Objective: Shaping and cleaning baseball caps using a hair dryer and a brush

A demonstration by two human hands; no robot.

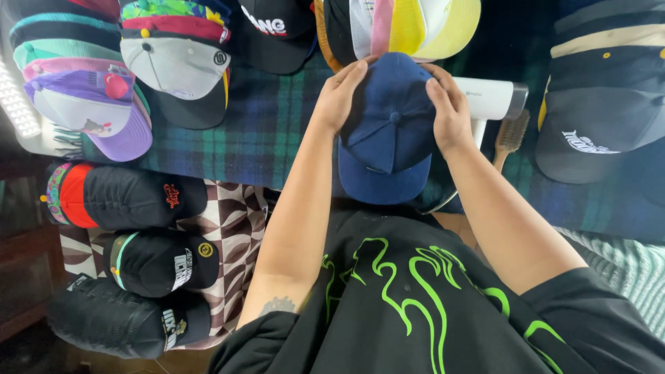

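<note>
Navy cap is sitting between both hands, crown up, its brim pointing back toward the person's black shirt with green flame lines. Nearest the camera, that shirt is filling the lower middle of the view, and both bare forearms are reaching forward from it.

Left hand is pressing against the cap's left side, fingers curled over the top edge of the crown. Right hand is gripping the right side the same way, fingers spread along the crown's upper right. Both hands are closed on the cap, holding it over a dark green plaid cloth.

To the left, three black caps are lying in a column on a brown-and-white checked cloth; the topmost has a red panel.

Just right of the right hand, a white handheld appliance is lying on the plaid, partly hidden by the hand, and a wooden brush is resting beside it. Further right, a stack of dark caps is overlapping toward the edge.

Farthest away, along the top, a purple cap, a grey-crowned cap, a black cap with white lettering and a row of yellow, pink and white caps are lining the plaid.
</note>
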